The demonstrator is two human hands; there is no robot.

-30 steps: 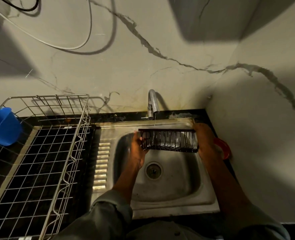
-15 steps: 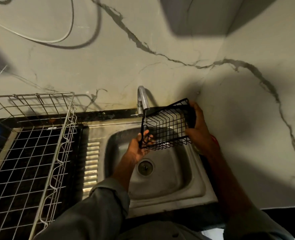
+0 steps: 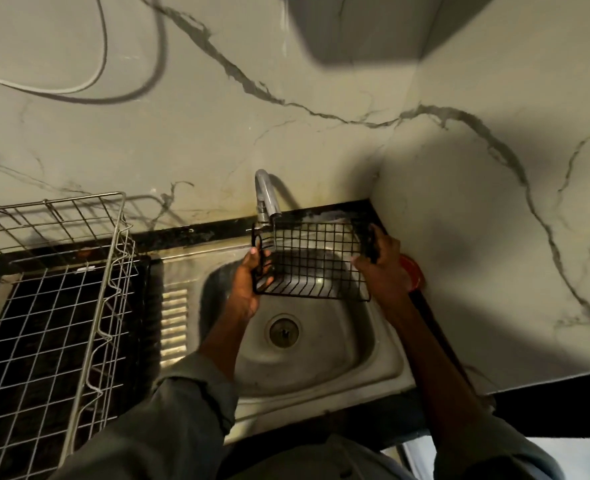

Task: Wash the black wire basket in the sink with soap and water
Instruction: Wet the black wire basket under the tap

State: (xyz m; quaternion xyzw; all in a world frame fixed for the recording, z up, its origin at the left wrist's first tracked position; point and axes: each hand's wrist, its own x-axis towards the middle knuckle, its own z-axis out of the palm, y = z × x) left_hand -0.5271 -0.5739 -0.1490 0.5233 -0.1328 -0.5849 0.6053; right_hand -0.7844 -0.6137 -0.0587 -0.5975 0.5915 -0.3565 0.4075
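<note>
Steel sink [image 3: 383, 358]: both hands grip black wire basket [image 3: 312, 263] ends under tap [image 3: 267, 197].

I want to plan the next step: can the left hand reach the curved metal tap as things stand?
Probably yes: the curved metal tap is just above the left hand, nothing between, but it grips the black wire basket.

One black wire basket [image 3: 316, 263] is hanging over one steel sink [image 3: 383, 344], and two hands are showing: a left hand [image 3: 248, 287] and a right hand [image 3: 381, 268]. One curved tap [image 3: 265, 199] is standing behind, one silver dish rack [image 3: 54, 306] is sitting alongside, and one red object [image 3: 414, 276] is peeking from the corner.
</note>
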